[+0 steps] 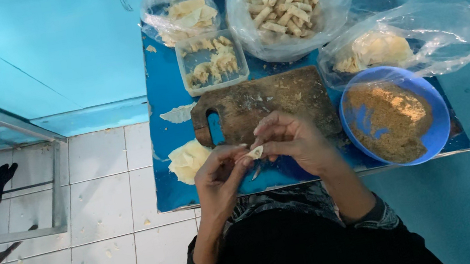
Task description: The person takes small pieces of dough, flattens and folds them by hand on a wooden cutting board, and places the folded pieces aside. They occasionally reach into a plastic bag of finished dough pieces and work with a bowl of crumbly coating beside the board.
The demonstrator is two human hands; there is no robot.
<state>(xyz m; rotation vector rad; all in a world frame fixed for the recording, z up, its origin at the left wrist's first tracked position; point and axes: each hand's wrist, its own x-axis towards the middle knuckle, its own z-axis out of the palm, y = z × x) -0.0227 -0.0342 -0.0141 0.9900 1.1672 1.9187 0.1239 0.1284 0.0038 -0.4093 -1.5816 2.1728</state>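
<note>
Head view shows both hands raised just above the near edge of the tabletop (178, 189), fingers (238, 155) of the left hand (220, 176) and of the right hand (294, 141) pinched together on one small pale pastry piece (256, 152). The piece sits between the two sets of fingertips, touching both; its long axis runs roughly left to right, slightly tilted, and neither hand is clearly nearer to it. Both hands are closed to a fine pinch, with the other fingers curled in. Directly beyond the hands lies a worn wooden cutting board (271, 100) with a handle slot. Left of the left hand, a stack of pale wrapper sheets (187, 160) rests on the tabletop. Right of the right hand stands a blue bowl (439, 136) holding brown crumbly filling. Farther back are a clear rectangular tub (212, 62) with dough scraps, a plastic bag of finished rolls (280, 3), and two more bags (180, 11) of pale sheets. White floor tiles (99, 193) lie to the left.
</note>
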